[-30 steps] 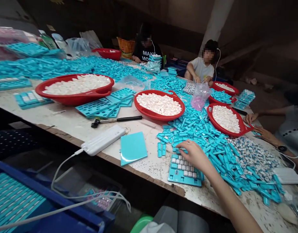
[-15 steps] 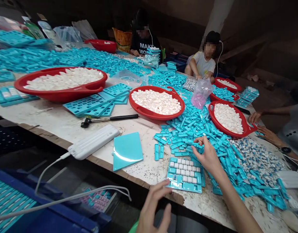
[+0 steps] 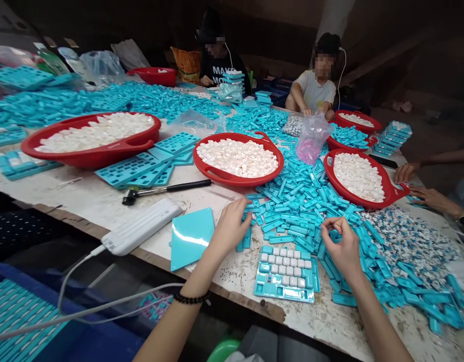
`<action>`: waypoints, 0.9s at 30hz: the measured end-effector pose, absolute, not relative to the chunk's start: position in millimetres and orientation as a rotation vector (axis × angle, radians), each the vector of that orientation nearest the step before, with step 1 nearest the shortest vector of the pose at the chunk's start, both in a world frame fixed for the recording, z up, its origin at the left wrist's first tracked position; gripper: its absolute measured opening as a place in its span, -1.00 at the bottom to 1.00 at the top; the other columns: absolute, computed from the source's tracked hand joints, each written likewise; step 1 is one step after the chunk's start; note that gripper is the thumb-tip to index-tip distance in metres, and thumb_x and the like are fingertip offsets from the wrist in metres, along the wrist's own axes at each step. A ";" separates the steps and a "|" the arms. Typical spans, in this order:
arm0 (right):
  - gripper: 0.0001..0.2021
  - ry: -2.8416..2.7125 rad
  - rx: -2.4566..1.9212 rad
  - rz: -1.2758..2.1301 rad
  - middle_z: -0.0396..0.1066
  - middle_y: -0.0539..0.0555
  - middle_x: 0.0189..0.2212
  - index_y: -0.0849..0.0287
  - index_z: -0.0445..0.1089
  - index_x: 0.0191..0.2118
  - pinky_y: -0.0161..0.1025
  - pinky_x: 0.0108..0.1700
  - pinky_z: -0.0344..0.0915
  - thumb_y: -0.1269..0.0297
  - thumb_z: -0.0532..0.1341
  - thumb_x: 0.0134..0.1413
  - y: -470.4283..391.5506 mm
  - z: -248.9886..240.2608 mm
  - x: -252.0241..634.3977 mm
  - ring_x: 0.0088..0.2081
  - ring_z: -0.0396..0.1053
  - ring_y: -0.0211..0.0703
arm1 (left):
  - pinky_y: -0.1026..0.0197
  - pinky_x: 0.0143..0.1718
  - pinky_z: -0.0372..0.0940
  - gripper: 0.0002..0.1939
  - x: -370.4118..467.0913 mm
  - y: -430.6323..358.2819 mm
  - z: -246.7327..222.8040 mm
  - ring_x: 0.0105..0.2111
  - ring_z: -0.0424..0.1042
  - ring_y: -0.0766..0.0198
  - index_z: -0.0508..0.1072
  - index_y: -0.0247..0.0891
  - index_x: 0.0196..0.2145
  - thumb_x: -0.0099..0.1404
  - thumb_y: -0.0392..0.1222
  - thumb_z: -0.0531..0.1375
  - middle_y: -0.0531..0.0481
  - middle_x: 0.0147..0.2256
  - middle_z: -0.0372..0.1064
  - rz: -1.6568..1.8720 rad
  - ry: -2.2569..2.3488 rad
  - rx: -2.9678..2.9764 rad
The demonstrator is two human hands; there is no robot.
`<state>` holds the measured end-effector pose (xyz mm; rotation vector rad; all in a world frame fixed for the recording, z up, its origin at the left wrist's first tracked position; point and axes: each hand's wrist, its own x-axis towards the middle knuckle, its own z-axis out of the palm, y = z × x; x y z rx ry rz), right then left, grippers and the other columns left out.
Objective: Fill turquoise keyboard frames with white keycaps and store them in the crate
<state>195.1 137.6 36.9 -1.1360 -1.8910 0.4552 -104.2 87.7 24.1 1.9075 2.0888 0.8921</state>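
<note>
A turquoise keyboard-like panel [image 3: 287, 274] with white square caps lies near the table's front edge, some of its slots unfilled. To its upper left, my left hand [image 3: 234, 223] reaches over small turquoise bars [image 3: 247, 238]; its fingers are bent, and whatever they touch is hidden. My right hand [image 3: 341, 244] is above the heap of turquoise pieces [image 3: 296, 216], right of the panel, with thumb and forefinger brought together; anything between them is too small to name. A flat turquoise square plate [image 3: 191, 236] rests left of my left hand.
Red baskets of white caps [image 3: 237, 158] stand behind the heap. A black-handled mallet [image 3: 166, 190] and a white power strip [image 3: 141, 226] lie at left. Small white-and-blue parts [image 3: 409, 246] spread at right. Two people sit across the table; another person's hands [image 3: 424, 191] are at right.
My left hand has moved up and forward from the front edge to the small bars. My right hand has shifted right and slightly down, its thumb and forefinger now together. The view has shifted slightly.
</note>
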 end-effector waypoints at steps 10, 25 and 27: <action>-0.67 -1.922 -1.101 0.547 0.41 0.01 -0.39 0.02 -0.08 -0.43 -0.20 -0.25 0.30 0.24 0.12 0.28 131.6 42.3 193.0 -0.35 0.41 -0.14 | -0.12 0.21 0.17 -0.60 -97.1 137.3 16.3 0.17 0.34 -0.07 0.33 -0.27 0.14 0.38 -0.24 0.03 -0.27 0.15 0.39 0.650 2.073 2.012; -0.66 -2.000 -1.029 0.558 0.36 -0.01 -0.46 0.03 -0.11 -0.47 -0.22 -0.28 0.27 0.28 0.07 0.28 127.1 41.8 187.4 -0.40 0.36 -0.18 | 0.10 -0.15 0.33 -0.94 -108.2 131.4 28.8 -0.20 0.46 0.09 0.31 -0.14 -0.28 0.26 -0.25 0.09 -0.04 -0.23 0.45 0.819 1.913 1.990; -0.65 -1.995 -1.028 0.544 0.36 -0.01 -0.46 0.03 -0.12 -0.48 -0.22 -0.28 0.26 0.29 0.08 0.29 126.9 41.8 187.5 -0.40 0.36 -0.18 | 0.13 -0.21 0.29 -0.93 -98.9 127.7 34.4 -0.25 0.40 0.13 0.21 -0.14 -0.33 0.28 -0.22 0.09 -0.02 -0.28 0.36 0.917 1.952 1.957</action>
